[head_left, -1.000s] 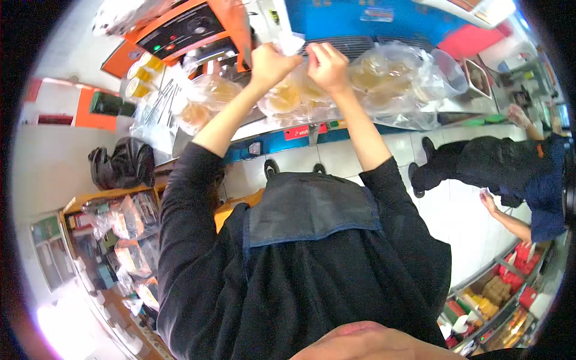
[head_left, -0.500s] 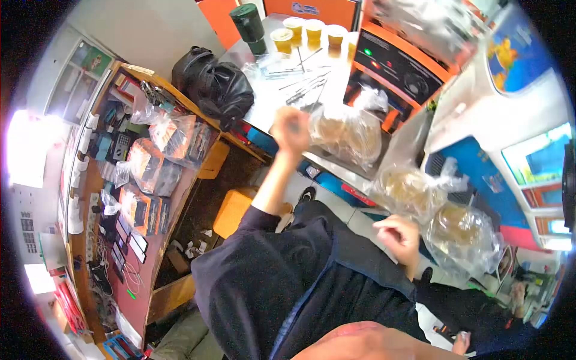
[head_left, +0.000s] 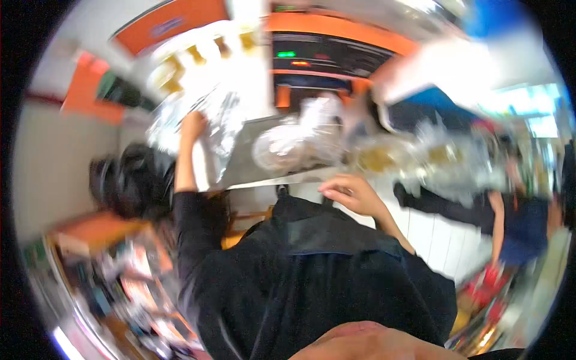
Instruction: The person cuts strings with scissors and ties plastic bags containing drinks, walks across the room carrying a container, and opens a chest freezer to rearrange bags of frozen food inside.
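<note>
My left hand (head_left: 193, 126) is over the left part of the counter, its fingers curled together and blurred. Crinkled clear plastic (head_left: 231, 117) lies around and beside it; whatever is in the fingers is hidden. My right hand (head_left: 354, 193) hovers just off the counter's front edge, empty, its fingers loosely bent and apart. Beyond it, on the grey counter (head_left: 243, 159), stands a knotted clear plastic bag (head_left: 279, 147) with round contents I cannot make out. Further right are clear bags with yellowish-brown contents (head_left: 378, 159).
Several cups of amber liquid (head_left: 195, 55) stand at the back left, near a dark green container (head_left: 120, 90). A black plastic bag (head_left: 147, 180) is left of my arm. An orange-and-black machine (head_left: 324, 60) stands behind the counter. Another person (head_left: 522, 225) is at the right.
My view has swung right and now faces the counter squarely. My left hand has moved to the plastic at the counter's left. My right hand has come up near the counter's front edge.
</note>
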{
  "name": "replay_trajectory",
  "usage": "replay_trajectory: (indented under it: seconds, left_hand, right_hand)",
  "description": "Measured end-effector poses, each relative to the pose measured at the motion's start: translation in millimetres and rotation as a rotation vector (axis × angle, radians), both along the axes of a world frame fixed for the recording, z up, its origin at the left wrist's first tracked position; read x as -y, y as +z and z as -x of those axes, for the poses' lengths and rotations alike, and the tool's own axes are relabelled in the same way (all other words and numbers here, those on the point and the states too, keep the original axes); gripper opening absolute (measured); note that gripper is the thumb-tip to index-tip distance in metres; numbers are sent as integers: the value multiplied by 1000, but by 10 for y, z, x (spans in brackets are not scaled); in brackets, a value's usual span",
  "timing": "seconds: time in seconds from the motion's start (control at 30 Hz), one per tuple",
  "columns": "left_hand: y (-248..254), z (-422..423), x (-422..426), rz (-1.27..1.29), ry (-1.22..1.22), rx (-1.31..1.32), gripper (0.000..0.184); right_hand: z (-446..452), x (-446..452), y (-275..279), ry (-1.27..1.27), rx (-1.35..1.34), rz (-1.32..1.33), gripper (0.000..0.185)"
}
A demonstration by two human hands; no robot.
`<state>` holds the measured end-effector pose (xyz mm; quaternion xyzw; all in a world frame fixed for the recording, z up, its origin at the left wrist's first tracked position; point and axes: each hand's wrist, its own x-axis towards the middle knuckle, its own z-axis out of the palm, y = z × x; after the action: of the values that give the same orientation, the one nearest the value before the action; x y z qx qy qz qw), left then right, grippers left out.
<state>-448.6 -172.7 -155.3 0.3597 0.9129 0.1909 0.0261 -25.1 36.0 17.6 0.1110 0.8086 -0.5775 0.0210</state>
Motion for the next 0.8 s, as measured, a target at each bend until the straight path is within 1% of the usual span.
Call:
replay_trajectory:
  seconds: [0.03, 0.07, 0.1, 0.13, 0.17, 0.2, 0.23, 0.27, 0.3, 0.33, 0.37, 0.4, 0.43, 0.47, 0.5, 0.53, 0.57, 0.6, 0.63, 0.67, 0.73, 0.77, 0.8]
  left_hand:
    - [-23, 72, -23, 202, -23, 8, 22]
    - [-163, 210, 28, 266, -192, -13, 32]
    - [-460, 397, 91, 236, -155, -12, 33]
    - [-61, 204, -28, 342, -196, 40, 30]
    - [47, 129, -63, 342, -179, 35, 28]
    - [-165, 284, -21, 349, -166, 30, 24]
    - [-12, 173, -15, 317, -134, 4, 23]
    - [-39, 246, 86, 304, -122, -14, 20]
    - [39, 211, 201, 251, -35, -74, 17]
    - [116, 170, 346, 150, 55, -166, 16]
    - [339, 5, 431, -36, 144, -247, 16]
    - [988, -569, 207, -166, 327, -214, 17]
    - [1357, -944, 114, -261, 182, -229, 14]
    - [1569, -1363, -103, -613, 31, -206, 7]
    - [1703, -1783, -306, -764, -65, 29, 5]
    - [1912, -2265, -583, -763, -297, 161, 6]
    - [2123, -2825, -907, -760, -449, 262, 12]
    - [2306, -3225, -1190, -686, -595, 311, 16]
    - [2337, -3491, -1420, -676, -678, 309, 17]
    - [2353, -3708, -1643, -668, -763, 303, 18]
    - [2359, -4103, -2059, -705, -881, 409, 17]
    - [2356, -4346, -2279, -737, -899, 449, 16]
    - [2343, -4596, -2500, -772, -914, 488, 15]
  right_hand:
    - [-22, -29, 21, -7, -3, -26, 16]
    - [-55, -57, 50, -8, -6, -56, 17]
    - [-104, -55, 52, -108, 14, -79, 17]
    - [-135, -80, 16, -102, -18, -83, 17]
    - [-208, -100, 2, -76, -56, -87, 17]
    - [-304, -123, 32, -119, -54, -102, 17]
    - [-366, -145, 51, -125, -8, -77, 17]
    - [-419, -153, 90, -131, 31, -49, 18]
    - [-497, -142, 110, -213, -15, -17, 17]
    - [-560, -135, 130, -239, -24, -23, 17]
    - [-622, -134, 177, -329, 4, 18, 17]
    - [-675, -158, 222, -419, 26, 56, 18]
    - [-678, -180, 244, -438, 7, 43, 18]
    - [-638, -161, 240, -498, -124, 166, 22]
    - [-623, -135, 248, -549, -249, 296, 27]
    - [-633, -153, 328, -548, -251, 304, 27]
    - [-645, -204, 473, -497, -358, 205, 29]
    - [-698, -281, 597, -439, -469, 107, 31]
    - [-830, -401, 669, -438, -577, -70, 31]
    - [-1004, -575, 636, -424, -597, -68, 31]
    - [-1443, -945, 523, -358, -783, 36, 23]
    - [-1689, -1086, 520, -335, -791, 37, 23]
    - [-1950, -1210, 520, -457, -696, 58, 19]
